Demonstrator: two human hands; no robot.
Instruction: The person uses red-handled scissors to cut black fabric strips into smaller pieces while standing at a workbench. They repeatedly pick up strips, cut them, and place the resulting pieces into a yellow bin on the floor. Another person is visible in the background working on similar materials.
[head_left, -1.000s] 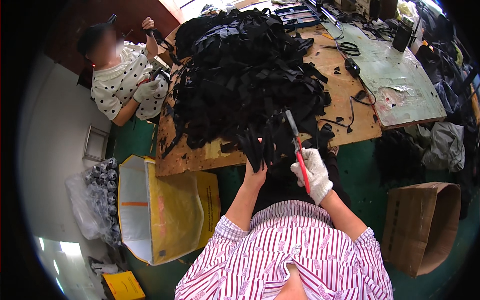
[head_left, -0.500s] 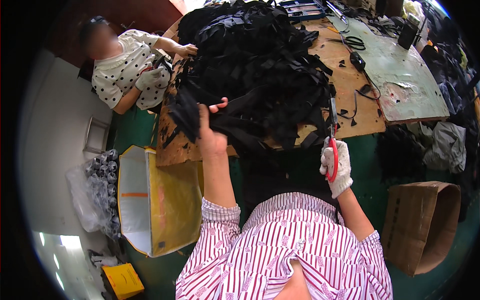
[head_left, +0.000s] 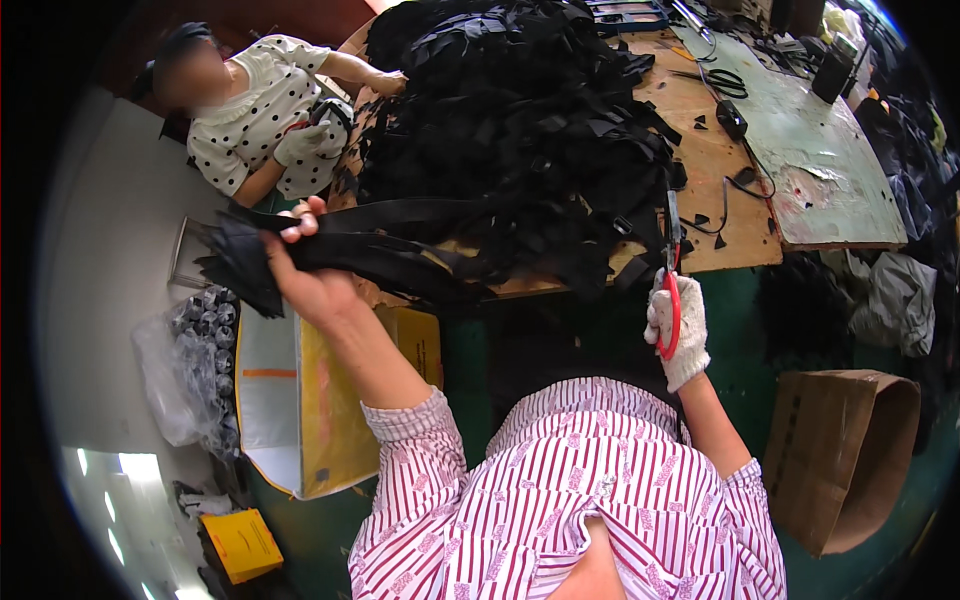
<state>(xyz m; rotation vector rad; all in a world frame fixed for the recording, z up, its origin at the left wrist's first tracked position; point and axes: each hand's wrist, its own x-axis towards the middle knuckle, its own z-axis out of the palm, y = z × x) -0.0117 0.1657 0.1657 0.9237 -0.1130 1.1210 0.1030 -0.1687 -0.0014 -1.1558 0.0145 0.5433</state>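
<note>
My bare left hand [head_left: 312, 280] is closed round a bunch of black fabric strips [head_left: 245, 262], held out past the table's left front corner. Strips trail from it to the right, toward a large heap of black fabric pieces [head_left: 510, 130] on the wooden table. In a white knit glove, my right hand [head_left: 680, 330] grips red-handled scissors [head_left: 672, 310] at the table's front edge, blades pointing away from me beside the heap's right side. Whether the blades are fully together I cannot tell.
Across the left side, a person in a dotted top [head_left: 265, 110] reaches to the heap. Below my left arm stands a yellow bin [head_left: 340, 420]. A cardboard box [head_left: 830, 450] is at right. Black scissors [head_left: 722, 82] and a cable [head_left: 722, 205] lie on the wooden table [head_left: 690, 140].
My left hand has moved left with the strips, pulling them out longer from the heap. My right hand still holds the scissors in nearly the same place.
</note>
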